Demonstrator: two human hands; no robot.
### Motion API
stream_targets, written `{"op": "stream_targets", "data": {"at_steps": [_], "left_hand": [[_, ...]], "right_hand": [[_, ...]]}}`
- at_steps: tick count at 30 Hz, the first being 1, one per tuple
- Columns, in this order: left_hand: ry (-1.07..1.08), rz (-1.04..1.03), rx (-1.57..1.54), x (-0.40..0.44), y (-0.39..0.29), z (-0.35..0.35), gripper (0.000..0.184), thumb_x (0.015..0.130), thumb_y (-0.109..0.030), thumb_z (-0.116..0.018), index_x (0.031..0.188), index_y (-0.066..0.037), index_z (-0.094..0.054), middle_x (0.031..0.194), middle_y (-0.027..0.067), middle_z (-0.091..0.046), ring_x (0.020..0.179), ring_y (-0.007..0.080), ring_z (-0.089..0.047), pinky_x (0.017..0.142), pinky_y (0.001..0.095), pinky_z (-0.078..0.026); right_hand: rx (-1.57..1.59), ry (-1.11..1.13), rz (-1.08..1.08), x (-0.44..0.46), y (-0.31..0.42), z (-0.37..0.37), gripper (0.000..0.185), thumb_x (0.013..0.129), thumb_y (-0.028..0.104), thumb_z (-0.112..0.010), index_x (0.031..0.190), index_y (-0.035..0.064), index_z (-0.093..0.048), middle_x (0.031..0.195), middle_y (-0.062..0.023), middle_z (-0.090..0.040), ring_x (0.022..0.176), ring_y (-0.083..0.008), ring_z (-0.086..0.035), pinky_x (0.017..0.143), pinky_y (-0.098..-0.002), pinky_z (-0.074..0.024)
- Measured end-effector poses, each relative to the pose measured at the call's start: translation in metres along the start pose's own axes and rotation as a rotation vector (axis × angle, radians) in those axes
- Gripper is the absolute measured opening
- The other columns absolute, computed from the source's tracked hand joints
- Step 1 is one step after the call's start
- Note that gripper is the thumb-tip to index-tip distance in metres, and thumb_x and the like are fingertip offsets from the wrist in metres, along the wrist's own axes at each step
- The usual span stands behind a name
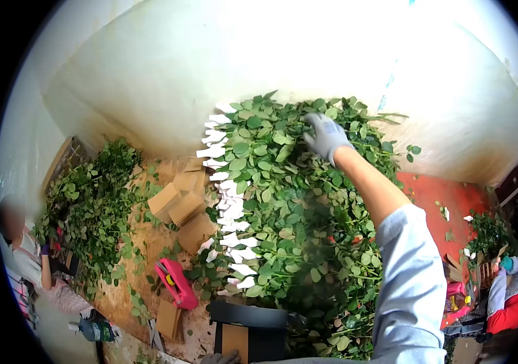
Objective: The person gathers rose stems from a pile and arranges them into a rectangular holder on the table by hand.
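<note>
A wide pile of leafy green stems [295,194] lies in front of me, with a column of white flower heads [213,151] along its left edge. My right hand [327,136], in a grey glove, reaches over the top of the pile with its fingers spread on or just above the leaves. Low in the view, my left hand [221,358], also gloved, rests at the bottom edge of a black holder [259,321] by a brown cardboard piece [234,341]. Only part of that hand shows, and its grip is unclear.
Cardboard pieces [186,203], a pink tape dispenser [177,284] and scissors [156,337] lie on the wooden table [122,297]. More stems [92,206] are heaped at left beside a person [28,255]. Another person [516,297] works at right by a red surface [434,200].
</note>
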State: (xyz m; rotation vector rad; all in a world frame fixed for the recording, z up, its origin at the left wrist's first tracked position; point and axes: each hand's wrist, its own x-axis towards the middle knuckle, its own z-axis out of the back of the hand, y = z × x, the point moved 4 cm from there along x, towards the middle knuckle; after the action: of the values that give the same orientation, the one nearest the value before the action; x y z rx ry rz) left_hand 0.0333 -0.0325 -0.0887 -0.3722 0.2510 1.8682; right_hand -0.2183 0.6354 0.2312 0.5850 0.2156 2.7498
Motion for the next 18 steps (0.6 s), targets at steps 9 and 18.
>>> {"op": "stream_targets", "data": {"at_steps": [9,18], "left_hand": [[0.234,0.146,-0.583,0.014,0.005,0.036,0.057,0.092,-0.036,-0.057,0.147,-0.023,-0.054,0.155,0.0093,-0.047,0.104,0.0323,-0.058,0.087,0.0517,-0.046],[0.19,0.03,-0.55,0.032,0.015,0.067,0.054,0.09,-0.035,-0.059,0.143,-0.021,-0.056,0.152,0.0084,-0.049,0.102,0.0304,-0.059,0.085,0.0491,-0.047]], "right_hand": [[-0.088,0.179,-0.064,0.126,0.017,-0.075,0.064,0.092,0.032,-0.067,0.147,0.0096,-0.045,0.15,-0.0183,-0.05,0.139,-0.0341,-0.049,0.114,-0.0447,-0.0424],[-0.125,0.414,-0.189,0.172,0.003,-0.145,0.098,0.075,0.054,-0.08,0.151,0.0077,-0.041,0.152,-0.0188,-0.05,0.14,-0.034,-0.05,0.114,-0.0498,-0.04]]}}
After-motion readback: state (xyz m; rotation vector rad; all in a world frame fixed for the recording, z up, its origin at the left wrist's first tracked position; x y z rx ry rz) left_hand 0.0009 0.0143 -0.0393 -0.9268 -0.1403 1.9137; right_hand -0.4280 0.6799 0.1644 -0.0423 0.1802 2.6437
